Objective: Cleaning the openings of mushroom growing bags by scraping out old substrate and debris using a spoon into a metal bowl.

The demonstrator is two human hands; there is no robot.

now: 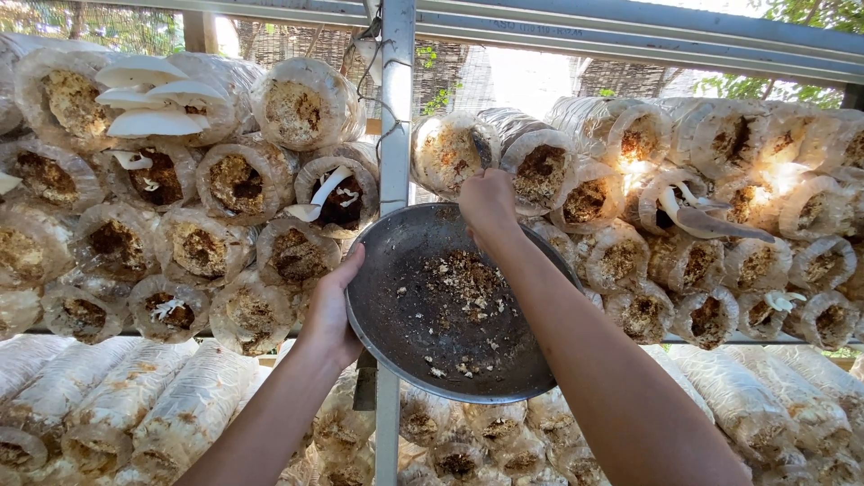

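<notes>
Stacks of plastic-wrapped cylindrical mushroom bags (243, 184) lie on their sides across the whole view, their round open ends facing outward and showing brown, crumbly filling. They rest in rows on a metal-framed rack, whose upright grey steel post (397, 108) stands in the middle and splits the stacks into a left and a right bank. More bags lie on a lower shelf, seen lengthwise at the bottom left.

A cluster of broad white oyster mushrooms (148, 94) grows out of a bag at the upper left, and a few smaller white ones curl from bags near the post and on the right bank.

In front of the post sits a round, dark grey metal pan (414, 306), tilted toward the camera, with pale and brown crumbs scattered over its inside. The left hand (331, 310) grips the pan's left rim, fingers curled around the edge.

The right hand (489, 200) reaches over the pan's upper rim to the mouth of a bag on the right bank, closed around a small dark tool (483, 148) whose tip points into that bag's opening.
</notes>
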